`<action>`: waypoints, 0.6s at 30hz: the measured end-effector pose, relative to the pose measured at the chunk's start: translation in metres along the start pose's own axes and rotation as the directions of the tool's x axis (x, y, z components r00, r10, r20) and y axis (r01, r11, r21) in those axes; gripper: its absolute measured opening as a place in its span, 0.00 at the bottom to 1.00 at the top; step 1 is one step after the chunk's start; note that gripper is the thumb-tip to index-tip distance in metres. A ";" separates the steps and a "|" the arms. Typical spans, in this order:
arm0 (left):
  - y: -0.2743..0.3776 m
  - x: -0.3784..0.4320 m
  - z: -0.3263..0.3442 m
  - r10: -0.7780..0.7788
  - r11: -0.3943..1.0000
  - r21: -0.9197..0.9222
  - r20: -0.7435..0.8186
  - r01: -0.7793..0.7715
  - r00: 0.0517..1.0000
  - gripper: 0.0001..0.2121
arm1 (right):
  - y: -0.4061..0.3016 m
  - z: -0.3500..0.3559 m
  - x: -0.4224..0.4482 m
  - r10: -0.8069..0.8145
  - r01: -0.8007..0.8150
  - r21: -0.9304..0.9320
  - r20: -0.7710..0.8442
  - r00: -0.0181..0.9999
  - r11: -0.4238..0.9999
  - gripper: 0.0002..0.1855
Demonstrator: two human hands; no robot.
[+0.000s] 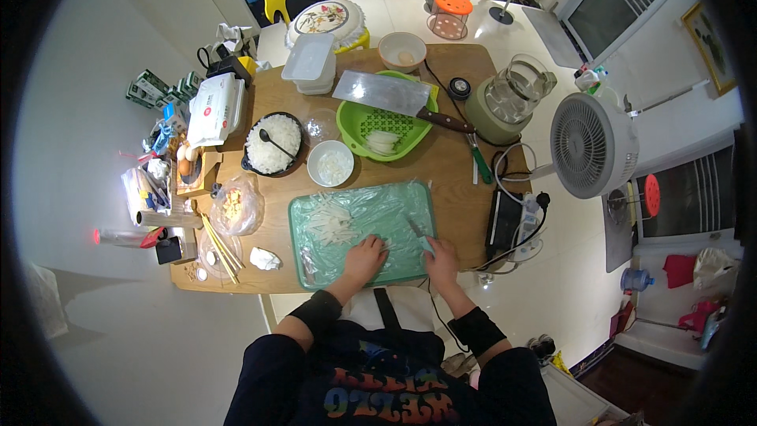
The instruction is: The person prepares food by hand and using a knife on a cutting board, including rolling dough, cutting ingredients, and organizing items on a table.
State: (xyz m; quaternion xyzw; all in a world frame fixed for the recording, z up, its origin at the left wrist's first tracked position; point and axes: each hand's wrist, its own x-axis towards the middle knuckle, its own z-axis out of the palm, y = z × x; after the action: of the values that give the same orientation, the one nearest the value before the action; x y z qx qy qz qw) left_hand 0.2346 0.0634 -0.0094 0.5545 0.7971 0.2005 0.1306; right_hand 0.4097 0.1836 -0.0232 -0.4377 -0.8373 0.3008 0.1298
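Observation:
A green tray-like cutting board [423,201], covered with clear plastic film, lies before me. My right hand [442,257] grips a small knife [417,228] by its pale blue handle, its blade pointing away from me over the board. On the film rests my left hand [365,257], fingers bent and turned towards the knife. A few thin white strips [387,245] show beside its fingertips; whether it pinches any is hidden. Beyond that hand, a loose pile of white vegetable strips [329,222] covers the board's left part.
Behind the board stand a white bowl of pale pieces [332,164], a dish of rice [273,145] with a black spoon and a green colander [384,142]. A large cleaver [384,93] lies across the colander. Chopsticks [222,248] lie left; a power strip [526,228] and fan [591,145] are right.

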 end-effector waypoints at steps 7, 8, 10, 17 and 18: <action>-0.001 0.001 0.005 -0.085 0.995 -0.049 0.072 0.089 0.994 0.11 | 0.014 -0.010 -0.006 0.071 -0.073 -0.034 -0.064 0.995 0.997 0.19; -0.001 0.001 0.006 -0.088 0.995 -0.051 0.070 0.092 0.994 0.10 | 0.014 -0.011 -0.007 0.061 -0.063 -0.027 -0.072 0.996 0.998 0.18; 0.001 0.000 0.007 -0.088 0.995 -0.045 0.046 0.090 0.995 0.10 | 0.010 -0.013 -0.009 0.063 -0.065 -0.023 -0.064 0.996 0.998 0.19; -0.004 -0.005 0.008 -0.092 0.996 -0.024 0.006 0.092 0.996 0.12 | -0.003 -0.017 -0.008 -0.003 0.001 -0.063 -0.022 1.000 0.998 0.18; -0.006 -0.007 0.007 -0.114 0.993 -0.028 0.019 0.115 0.993 0.12 | -0.007 -0.017 -0.007 -0.019 0.018 -0.064 -0.010 1.000 0.998 0.18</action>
State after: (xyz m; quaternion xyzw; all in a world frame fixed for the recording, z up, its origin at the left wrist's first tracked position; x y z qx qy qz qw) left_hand 0.2350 0.0566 -0.0185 0.5076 0.8233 0.1995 0.1571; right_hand 0.4175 0.1812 -0.0058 -0.4353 -0.8500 0.2703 0.1227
